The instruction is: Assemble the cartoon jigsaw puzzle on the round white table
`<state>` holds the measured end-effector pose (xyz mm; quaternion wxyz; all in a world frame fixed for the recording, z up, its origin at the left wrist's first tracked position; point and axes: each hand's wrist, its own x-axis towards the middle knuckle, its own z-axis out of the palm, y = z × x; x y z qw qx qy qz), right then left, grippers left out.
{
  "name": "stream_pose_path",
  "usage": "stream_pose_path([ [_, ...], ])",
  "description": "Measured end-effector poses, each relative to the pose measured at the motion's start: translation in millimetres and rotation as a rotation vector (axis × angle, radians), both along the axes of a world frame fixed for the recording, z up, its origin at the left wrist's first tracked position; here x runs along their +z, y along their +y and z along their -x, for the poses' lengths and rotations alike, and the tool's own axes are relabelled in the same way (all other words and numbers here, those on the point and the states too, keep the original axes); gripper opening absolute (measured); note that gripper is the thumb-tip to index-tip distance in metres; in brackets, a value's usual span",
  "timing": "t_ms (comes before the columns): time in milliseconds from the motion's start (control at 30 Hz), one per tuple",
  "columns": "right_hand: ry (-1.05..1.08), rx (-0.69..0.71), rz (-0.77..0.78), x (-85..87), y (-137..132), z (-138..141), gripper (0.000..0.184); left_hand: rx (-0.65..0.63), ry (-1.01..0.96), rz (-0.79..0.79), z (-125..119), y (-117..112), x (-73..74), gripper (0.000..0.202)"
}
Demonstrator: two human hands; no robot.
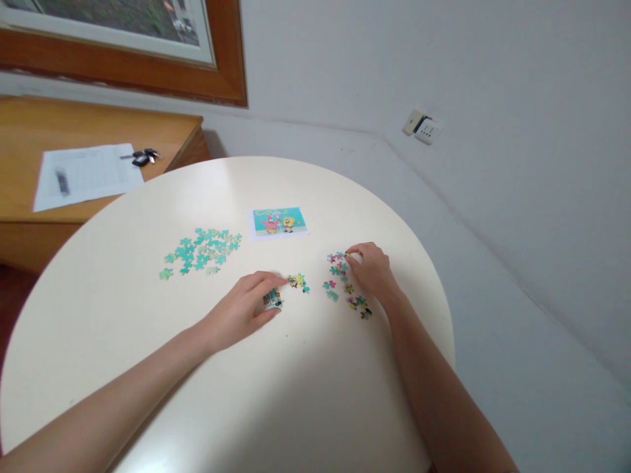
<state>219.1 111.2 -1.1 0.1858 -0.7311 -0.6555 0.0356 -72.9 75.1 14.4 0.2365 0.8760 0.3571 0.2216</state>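
Observation:
My left hand point(246, 302) rests on the table, thumb and fingers apart around a small joined puzzle section point(273, 299), which is partly hidden under it. Its index fingertip reaches the edge of a yellow joined puzzle section point(297, 282). My right hand point(371, 266) is closed in a pinch on a puzzle piece point(348, 254) at the top of a loose group of pink, green and yellow puzzle pieces point(339, 270). The fingers cover most of that piece. Behind both hands lies a reference picture card point(279, 222) with cartoon figures.
A spread of teal and pale green puzzle pieces point(202, 251) lies on the left of the round white table point(276, 401). Beyond it, a wooden desk point(98, 121) carries a paper sheet point(89, 171) and keys point(142, 157). A wall socket point(427, 131) is at the right.

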Motion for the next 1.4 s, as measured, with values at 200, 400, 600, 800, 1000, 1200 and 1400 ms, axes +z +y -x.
stream_pose_path([
  [200,-0.007,-0.020,-0.043,-2.1,-0.8,0.2,0.020,0.072,0.084,-0.019,1.1,1.3,-0.8,0.043],
  [400,-0.001,-0.026,-0.060,-4.2,0.1,-2.4,0.017,0.101,0.117,-0.001,1.3,0.6,-2.1,0.044],
  [600,0.007,-0.024,-0.046,-2.6,-0.4,-1.1,0.015,0.096,0.111,0.002,1.4,1.9,-3.9,0.043],
  [800,0.001,-0.038,-0.019,0.3,-1.3,1.5,0.015,0.081,0.114,-0.009,2.7,3.6,-7.1,0.041],
  [1000,0.013,-0.035,-0.027,1.3,-1.3,2.0,0.014,0.091,0.117,-0.008,2.9,3.4,-6.3,0.040],
  [1200,0.032,-0.043,-0.012,1.4,-0.8,3.2,0.011,0.090,0.121,-0.007,2.9,5.0,-7.4,0.040],
  [1400,0.030,-0.054,-0.019,-0.3,-0.6,0.0,0.021,0.091,0.127,-0.001,2.7,4.7,-6.0,0.039],
])
